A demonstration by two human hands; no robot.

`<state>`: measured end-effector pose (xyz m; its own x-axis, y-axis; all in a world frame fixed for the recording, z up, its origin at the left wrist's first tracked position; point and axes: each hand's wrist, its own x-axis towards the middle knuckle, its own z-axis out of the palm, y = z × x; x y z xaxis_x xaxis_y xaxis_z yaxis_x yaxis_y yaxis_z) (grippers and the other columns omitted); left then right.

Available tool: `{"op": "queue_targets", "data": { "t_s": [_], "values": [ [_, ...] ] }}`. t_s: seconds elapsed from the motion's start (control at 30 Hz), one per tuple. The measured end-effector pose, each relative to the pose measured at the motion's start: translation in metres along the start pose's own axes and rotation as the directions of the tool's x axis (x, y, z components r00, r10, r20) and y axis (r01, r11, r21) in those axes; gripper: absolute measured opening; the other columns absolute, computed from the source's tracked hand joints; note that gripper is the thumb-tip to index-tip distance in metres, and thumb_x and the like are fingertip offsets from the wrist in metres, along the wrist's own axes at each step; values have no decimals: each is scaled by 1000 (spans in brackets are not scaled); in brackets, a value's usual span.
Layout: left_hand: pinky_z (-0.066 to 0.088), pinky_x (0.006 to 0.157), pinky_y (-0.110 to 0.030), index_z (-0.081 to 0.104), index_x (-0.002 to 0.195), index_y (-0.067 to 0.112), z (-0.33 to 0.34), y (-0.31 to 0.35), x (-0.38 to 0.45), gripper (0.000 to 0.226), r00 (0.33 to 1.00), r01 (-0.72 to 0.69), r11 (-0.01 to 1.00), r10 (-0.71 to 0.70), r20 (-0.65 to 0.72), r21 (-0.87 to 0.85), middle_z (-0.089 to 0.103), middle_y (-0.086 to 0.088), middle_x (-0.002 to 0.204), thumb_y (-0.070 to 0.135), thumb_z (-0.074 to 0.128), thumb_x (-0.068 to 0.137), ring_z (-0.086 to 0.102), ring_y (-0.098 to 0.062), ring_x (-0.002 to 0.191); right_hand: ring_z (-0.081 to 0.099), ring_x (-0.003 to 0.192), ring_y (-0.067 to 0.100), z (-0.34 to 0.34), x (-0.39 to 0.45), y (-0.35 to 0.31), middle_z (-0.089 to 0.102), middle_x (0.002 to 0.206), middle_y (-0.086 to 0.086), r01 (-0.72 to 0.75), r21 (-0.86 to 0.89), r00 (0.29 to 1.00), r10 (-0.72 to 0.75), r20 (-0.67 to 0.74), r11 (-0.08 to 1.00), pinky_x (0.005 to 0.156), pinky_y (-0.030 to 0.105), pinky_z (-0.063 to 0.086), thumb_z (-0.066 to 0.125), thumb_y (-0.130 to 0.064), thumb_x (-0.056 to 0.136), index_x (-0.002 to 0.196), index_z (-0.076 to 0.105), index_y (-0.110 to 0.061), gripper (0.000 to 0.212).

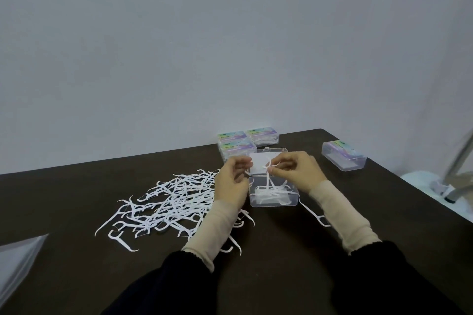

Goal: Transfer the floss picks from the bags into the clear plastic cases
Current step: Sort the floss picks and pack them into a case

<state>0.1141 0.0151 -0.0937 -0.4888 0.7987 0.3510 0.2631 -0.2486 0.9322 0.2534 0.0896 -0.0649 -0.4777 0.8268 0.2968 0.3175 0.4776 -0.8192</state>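
We read this as mid-fill: our right hand [294, 171] pinches a few white plastic floss picks [268, 174] by their upper ends, dangling them above the open clear plastic case [273, 193], which already holds some picks in its base. Lid [266, 161] is flipped back, hinged on the far side. Our left hand [231, 181] sits just beside the case's left wall, fingers curled toward the same bunch; whether its grip actually closes on a pick or only steadies, we cannot tell.

The main supply is a loose heap of white floss picks [166, 202] spread on the dark brown surface [76, 192] to the left of the case, partly under the left forearm. One stray pick [316, 215] lies to the right of the case by the right sleeve. No bag clearly identifiable; a pale translucent sheet at the lower left edge [18, 261] may be one.

Closed cases with colourful labels: a cluster of three [245, 142] behind the open case, a fourth [344, 155] off to the right, apart.

Next move, as we judge it: lower the pinched bunch into the base, release, then reach left to the heap for more. Picks are tangled, so they may drag out neighbours.
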Motion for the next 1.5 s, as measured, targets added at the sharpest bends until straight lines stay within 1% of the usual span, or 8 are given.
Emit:
{"op": "queue_targets", "data": {
  "t_s": [0.23, 0.43, 0.67, 0.8, 1.0, 1.2, 1.33, 1.5],
  "values": [
    [49, 85, -17, 65, 94, 18, -4, -1, -5, 34, 984, -137, 954, 101, 144, 266, 65, 7, 96, -9, 53, 78, 60, -10, 95, 59, 79, 11, -17, 0, 8, 67, 81, -6, 12, -347, 1000, -21, -20, 938, 76, 30, 50, 67, -30, 80, 79, 70, -26, 5],
    [42, 89, -28, 68, 98, 26, -1, -5, -6, 22, 960, -198, 858, 73, 270, 474, 66, 9, 102, 34, 72, 78, 54, -8, 99, 55, 76, 6, -29, -4, 6, 60, 81, -12, 39, -417, 989, 25, 147, 908, 74, 25, 46, 67, -25, 77, 79, 67, -33, 8],
    [41, 76, -2, 71, 95, 14, 2, 0, -8, 16, 953, -214, 895, 103, 285, 392, 70, 2, 98, 17, 71, 79, 61, -4, 89, 53, 83, 10, -27, -3, 5, 52, 85, -8, 102, -564, 977, 22, 210, 820, 79, 28, 46, 74, -27, 75, 76, 68, -26, 6],
    [41, 79, -8, 71, 97, 13, 2, 2, -10, 16, 951, -256, 861, 141, 277, 440, 70, 0, 98, 16, 67, 82, 61, -7, 90, 41, 89, 6, -27, -3, 2, 47, 95, -10, 170, -638, 974, -27, 227, 751, 90, 36, 43, 72, -33, 77, 79, 67, -26, 9],
    [36, 77, 3, 72, 95, 11, 2, 5, -11, 30, 965, -222, 862, 125, 232, 455, 71, -2, 94, -7, 52, 83, 61, -6, 86, 56, 76, 9, -32, -4, 3, 61, 82, -7, 116, -499, 988, -48, 148, 859, 81, 28, 50, 69, -24, 81, 77, 59, -28, 12],
    [42, 73, -1, 73, 86, 9, 4, 6, -10, 16, 970, -199, 894, 122, 210, 401, 72, -1, 87, -3, 65, 79, 61, -5, 76, 58, 67, 5, -31, -1, 4, 67, 74, -3, 119, -385, 992, -125, 10, 915, 62, 13, 41, 71, -13, 77, 73, 65, -27, 16],
    [48, 74, -10, 71, 81, 6, 4, 6, -9, 14, 972, -179, 919, 110, 207, 352, 72, -6, 82, -6, 69, 74, 65, -12, 75, 65, 73, 10, -27, -3, 0, 71, 80, -2, 104, -287, 994, -105, 14, 952, 76, 27, 54, 76, -13, 74, 71, 67, -25, 15],
    [41, 88, -31, 69, 86, 27, 4, 2, -10, 8, 975, -182, 887, 108, 192, 425, 73, 5, 76, 21, 70, 80, 65, -5, 77, 60, 82, 11, -20, -3, 2, 67, 82, -7, 83, -411, 988, -20, 155, 908, 93, 44, 46, 73, -34, 75, 76, 67, -31, 6]
  ]
}}
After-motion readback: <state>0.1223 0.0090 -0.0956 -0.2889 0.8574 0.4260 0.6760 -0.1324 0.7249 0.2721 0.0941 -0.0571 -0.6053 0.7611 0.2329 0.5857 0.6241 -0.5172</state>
